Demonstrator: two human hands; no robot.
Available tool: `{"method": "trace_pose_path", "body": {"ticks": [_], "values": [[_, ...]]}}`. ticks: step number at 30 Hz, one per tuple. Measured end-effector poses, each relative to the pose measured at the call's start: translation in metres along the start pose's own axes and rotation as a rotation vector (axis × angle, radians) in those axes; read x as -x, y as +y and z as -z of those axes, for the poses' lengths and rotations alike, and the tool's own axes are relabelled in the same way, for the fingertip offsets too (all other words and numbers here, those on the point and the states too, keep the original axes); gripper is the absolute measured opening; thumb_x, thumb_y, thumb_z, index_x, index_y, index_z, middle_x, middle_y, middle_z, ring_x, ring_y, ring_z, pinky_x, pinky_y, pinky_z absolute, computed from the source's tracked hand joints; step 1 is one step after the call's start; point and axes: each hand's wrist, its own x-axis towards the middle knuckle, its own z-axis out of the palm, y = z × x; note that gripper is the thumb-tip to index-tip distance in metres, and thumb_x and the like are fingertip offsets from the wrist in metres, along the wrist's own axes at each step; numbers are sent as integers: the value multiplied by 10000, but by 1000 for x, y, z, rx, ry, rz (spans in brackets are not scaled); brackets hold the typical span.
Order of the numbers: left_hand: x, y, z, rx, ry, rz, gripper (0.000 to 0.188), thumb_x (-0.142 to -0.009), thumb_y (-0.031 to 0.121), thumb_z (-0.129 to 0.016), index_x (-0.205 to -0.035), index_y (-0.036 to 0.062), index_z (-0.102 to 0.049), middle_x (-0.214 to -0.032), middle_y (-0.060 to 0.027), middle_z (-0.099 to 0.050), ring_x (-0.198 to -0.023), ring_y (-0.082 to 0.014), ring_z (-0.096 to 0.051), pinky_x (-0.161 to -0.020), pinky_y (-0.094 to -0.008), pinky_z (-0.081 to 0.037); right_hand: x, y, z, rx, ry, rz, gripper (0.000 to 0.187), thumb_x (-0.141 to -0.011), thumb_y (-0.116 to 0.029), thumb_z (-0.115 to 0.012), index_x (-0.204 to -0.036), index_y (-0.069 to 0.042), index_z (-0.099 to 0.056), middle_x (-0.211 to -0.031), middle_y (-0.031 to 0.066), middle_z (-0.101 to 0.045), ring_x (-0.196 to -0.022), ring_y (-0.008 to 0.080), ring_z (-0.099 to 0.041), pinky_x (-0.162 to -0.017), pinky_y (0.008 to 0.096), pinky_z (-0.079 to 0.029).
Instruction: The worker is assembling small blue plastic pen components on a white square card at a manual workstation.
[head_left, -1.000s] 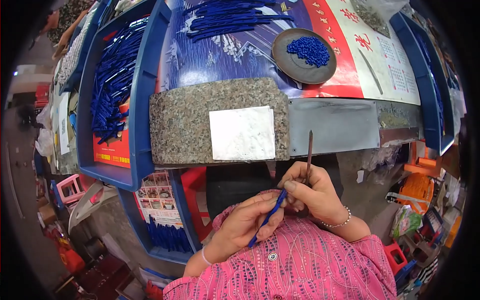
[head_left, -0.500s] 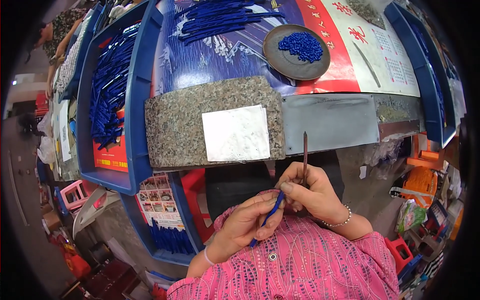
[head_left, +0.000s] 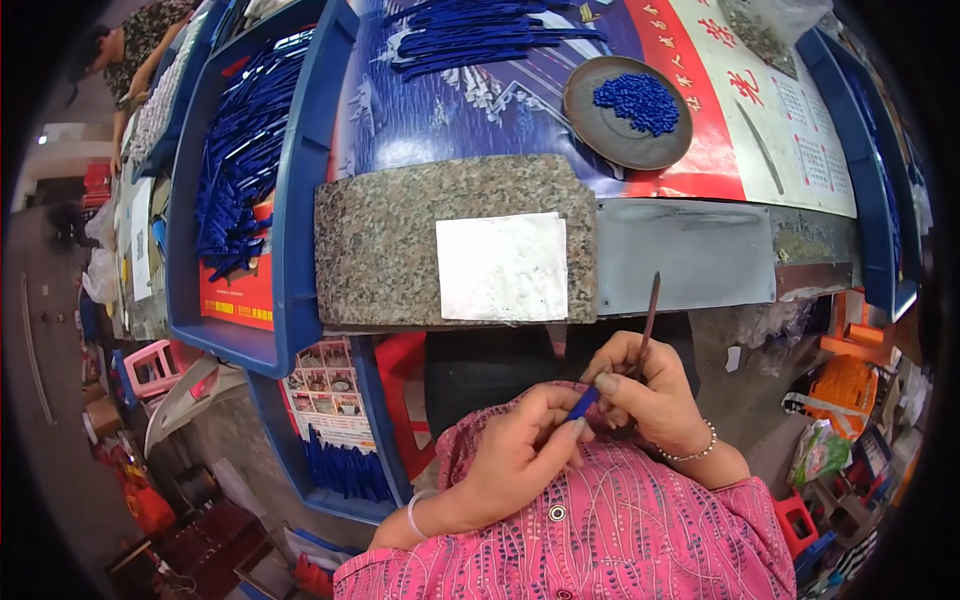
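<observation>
Close to my lap, my left hand (head_left: 525, 445) is closed on a slim blue strip (head_left: 583, 404), pinched between thumb and fingers. Only the strip's upper part shows; the rest is hidden in the palm. My right hand (head_left: 652, 397) is closed around a thin brown pointed rod (head_left: 652, 312), whose tip rises over the grey plate's front edge. The right thumb is against or very near the upper end of the strip; I cannot tell if it touches. On the table, a round brown dish (head_left: 640, 150) holds a heap of small blue pieces (head_left: 637, 103).
A granite slab (head_left: 375, 250) with folded white paper (head_left: 502, 268) lies ahead, beside a grey plate (head_left: 688, 252). Blue bins (head_left: 290, 220) of blue strips stand left, with another bin (head_left: 385, 420) below and one (head_left: 880, 165) right. More strips (head_left: 480, 40) lie behind. A person (head_left: 150, 45) is far left.
The whole view has shifted, so the table things appear farther right. My left hand now covers more of the blue strip. The rod in my right hand leans slightly more to the right.
</observation>
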Motion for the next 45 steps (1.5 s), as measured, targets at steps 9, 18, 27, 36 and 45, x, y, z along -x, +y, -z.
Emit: {"method": "trace_pose_path", "body": {"ticks": [9,18,27,36,45], "values": [[-1,3,-1,-702,191,-514,214,-809,18,-622,-1011,-5,-557,-807,-165,-630,-659,-314,-636,-542,-354,-508,1,1,1,-31,16,33,127,-833,-88,-596,-878,14,-535,-675,59,-551,-463,74,-470,-429,204,-389],[5,5,1,-749,230,-374,187,-785,39,-680,-929,-21,-576,-742,-140,-654,-660,-202,-676,-568,-271,-517,-3,7,-2,-42,4,-22,114,-876,-99,-566,-915,6,-548,-710,15,-553,-511,36,-471,-469,174,-376],[-3,11,-3,-920,244,-495,181,-766,29,-701,-894,-28,-588,-719,-131,-648,-632,-188,-673,-554,-256,-511,-2,2,0,-49,15,82,93,-878,-65,-544,-923,16,-553,-703,24,-545,-500,48,-466,-467,183,-378],[-26,44,-30,-1022,259,-650,177,-746,19,-718,-860,-31,-592,-702,-121,-655,-621,-138,-657,-566,-238,-499,7,-31,14,-109,37,330,132,-897,-104,-548,-975,-1,-577,-733,-18,-544,-544,11,-456,-478,173,-361],[-39,41,-48,-832,258,-584,167,-810,-40,-637,-944,-76,-545,-809,-118,-665,-705,-127,-649,-625,-224,-523,8,-45,27,-144,37,406,140,-903,-74,-523,-1013,3,-564,-742,5,-545,-501,34,-451,-452,180,-358]]}}
